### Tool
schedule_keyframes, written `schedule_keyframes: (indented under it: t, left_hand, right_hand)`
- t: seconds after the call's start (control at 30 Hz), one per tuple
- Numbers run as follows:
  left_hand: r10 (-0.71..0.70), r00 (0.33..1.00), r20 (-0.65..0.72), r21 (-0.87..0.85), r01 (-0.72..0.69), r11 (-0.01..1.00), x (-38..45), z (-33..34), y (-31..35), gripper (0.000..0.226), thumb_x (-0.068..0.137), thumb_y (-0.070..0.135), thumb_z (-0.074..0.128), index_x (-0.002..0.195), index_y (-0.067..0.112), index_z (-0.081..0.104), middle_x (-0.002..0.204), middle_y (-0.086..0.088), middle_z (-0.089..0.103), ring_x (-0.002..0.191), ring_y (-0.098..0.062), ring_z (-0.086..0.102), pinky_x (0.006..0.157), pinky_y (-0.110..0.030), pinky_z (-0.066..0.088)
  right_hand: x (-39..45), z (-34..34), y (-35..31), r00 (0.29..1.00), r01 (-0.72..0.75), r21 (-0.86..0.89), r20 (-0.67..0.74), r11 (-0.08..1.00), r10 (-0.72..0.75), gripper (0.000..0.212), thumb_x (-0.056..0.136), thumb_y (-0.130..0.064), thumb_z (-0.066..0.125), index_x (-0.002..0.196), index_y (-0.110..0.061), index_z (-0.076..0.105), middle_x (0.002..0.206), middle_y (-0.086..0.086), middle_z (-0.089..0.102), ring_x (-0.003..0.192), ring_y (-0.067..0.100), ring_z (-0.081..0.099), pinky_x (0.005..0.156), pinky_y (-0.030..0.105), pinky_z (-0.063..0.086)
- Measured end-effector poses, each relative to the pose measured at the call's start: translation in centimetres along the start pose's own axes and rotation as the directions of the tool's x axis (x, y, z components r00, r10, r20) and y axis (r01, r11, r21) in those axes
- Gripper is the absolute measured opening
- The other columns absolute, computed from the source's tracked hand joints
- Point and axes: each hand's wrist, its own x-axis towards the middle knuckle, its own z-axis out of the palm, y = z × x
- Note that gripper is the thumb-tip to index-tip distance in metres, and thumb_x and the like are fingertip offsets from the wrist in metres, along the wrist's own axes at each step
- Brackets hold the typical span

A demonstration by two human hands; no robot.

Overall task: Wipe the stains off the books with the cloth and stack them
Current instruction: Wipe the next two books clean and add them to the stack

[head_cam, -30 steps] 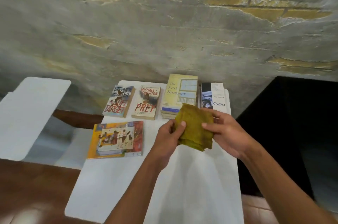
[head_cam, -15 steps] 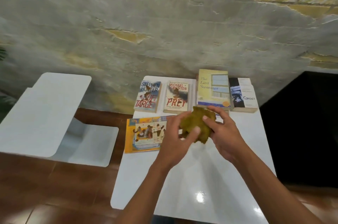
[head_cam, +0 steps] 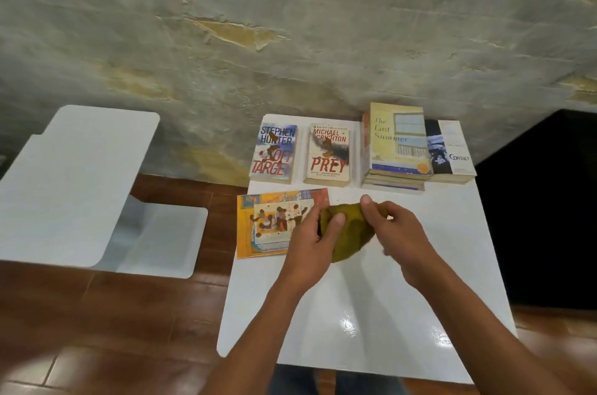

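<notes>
- Head view: the cloth (head_cam: 347, 234) is pinched in the grip of both the left hand (head_cam: 311, 244) and the right hand (head_cam: 395, 230), above the table (head_cam: 371, 314).
- It has been bunched from a flat fold into a wad since a second ago (probably readied for wiping).
- The stained picture book (head_cam: 274, 223) lies just left of it, partly under the left hand; Soft Target (head_cam: 274, 154) and Prey (head_cam: 329, 154) are also blotched, beside the stack (head_cam: 397, 142).

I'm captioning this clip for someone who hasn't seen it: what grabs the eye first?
Both hands meet mid-table, the left hand and right hand gripping a bunched olive cloth. Left of them lies a stained orange picture book. At the white table's far edge, Soft Target and Prey show dark blotches.
</notes>
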Motion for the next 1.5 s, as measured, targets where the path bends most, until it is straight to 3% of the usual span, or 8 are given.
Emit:
schedule_keyframes:
  t: [0.2,0.37,0.57,0.87,1.07,1.23,1.4,1.5]
  left_hand:
    - [-0.164,0.986,0.035,-0.236,0.168,0.957,1.0,0.0,-0.8,0.051,0.090,0.062,0.051,0.127,0.029,0.058,0.120,0.000,0.067,0.113,-0.016,0.066,0.090,-0.034,0.059]
    - [-0.290,0.941,-0.176,-0.094,0.277,0.956,0.7,1.2,-2.3,0.033,0.095,0.048,0.057,0.116,0.023,0.049,0.099,0.007,0.063,0.091,-0.006,0.063,0.070,-0.019,0.053]
    - [-0.261,0.927,-0.267,-0.077,0.250,0.965,-0.5,2.2,-5.0,0.015,0.098,0.043,0.056,0.098,0.028,0.056,0.093,0.014,0.063,0.088,0.002,0.059,0.075,-0.019,0.052]
    - [-0.212,0.924,-0.318,-0.270,0.126,0.955,-0.9,2.1,-6.4,0.006,0.095,0.026,0.068,0.096,0.020,0.066,0.087,0.010,0.069,0.085,-0.007,0.065,0.072,-0.026,0.058]
    - [-0.160,0.914,-0.373,-0.180,0.098,0.979,-0.4,2.6,-8.0,0.014,0.093,0.019,0.071,0.085,0.029,0.065,0.090,0.011,0.066,0.092,-0.011,0.061,0.081,-0.032,0.056]
    - [-0.059,0.906,-0.418,0.049,0.087,0.995,-0.8,1.4,-9.4,0.016,0.083,0.054,0.069,0.097,0.059,0.063,0.119,0.018,0.056,0.119,-0.001,0.050,0.097,-0.024,0.047]
    - [-0.095,0.600,-0.794,0.221,0.431,0.875,-1.1,-1.1,-12.3,0.054,0.089,0.055,0.059,0.133,0.022,0.054,0.136,-0.004,0.053,0.122,-0.019,0.044,0.100,-0.050,0.046]
    - [-0.063,0.579,-0.813,0.301,0.511,0.805,-0.7,-1.8,-13.8,0.076,0.086,0.060,0.065,0.144,0.016,0.041,0.145,-0.009,0.042,0.134,-0.026,0.036,0.111,-0.049,0.032]
  right_hand:
    - [1.7,-0.4,1.2,0.972,-0.041,0.287,0.233,0.957,-0.028,0.033,0.086,-0.044,0.069,0.112,-0.023,0.067,0.108,0.004,0.069,0.102,0.025,0.067,0.080,0.041,0.061]
    - [2.8,-0.4,3.0,0.920,-0.020,0.125,0.390,0.992,-0.030,0.049,0.072,-0.053,0.073,0.108,-0.021,0.069,0.102,-0.004,0.075,0.094,0.016,0.072,0.079,0.031,0.059]
    - [4.0,0.7,4.6,0.942,-0.004,-0.056,0.336,0.998,0.023,0.042,0.077,-0.053,0.074,0.106,-0.024,0.067,0.104,-0.003,0.070,0.095,0.019,0.068,0.073,0.031,0.058]
    - [4.7,2.1,5.5,0.870,-0.341,0.379,0.475,0.860,0.135,0.032,0.093,-0.023,0.063,0.122,-0.010,0.065,0.116,0.010,0.072,0.107,0.028,0.070,0.088,0.045,0.057]
    - [4.5,3.2,6.0,0.875,-0.250,0.360,0.482,0.899,0.050,0.037,0.089,-0.024,0.065,0.123,-0.007,0.062,0.118,0.013,0.070,0.110,0.030,0.068,0.089,0.045,0.058]
    - [5.6,3.4,5.5,0.946,-0.022,0.027,0.324,0.999,0.012,0.022,0.082,-0.032,0.077,0.103,-0.028,0.071,0.099,-0.006,0.072,0.095,0.021,0.069,0.073,0.041,0.061]
    - [8.7,3.4,4.9,0.950,0.247,-0.432,0.286,0.868,-0.128,0.019,0.090,-0.033,0.072,0.106,-0.030,0.063,0.103,-0.010,0.061,0.095,0.014,0.059,0.072,0.023,0.049]
    - [10.4,4.2,5.1,0.939,0.295,-0.543,0.316,0.786,-0.134,0.026,0.090,-0.033,0.072,0.113,-0.028,0.062,0.112,-0.007,0.055,0.101,0.015,0.054,0.079,0.028,0.046]
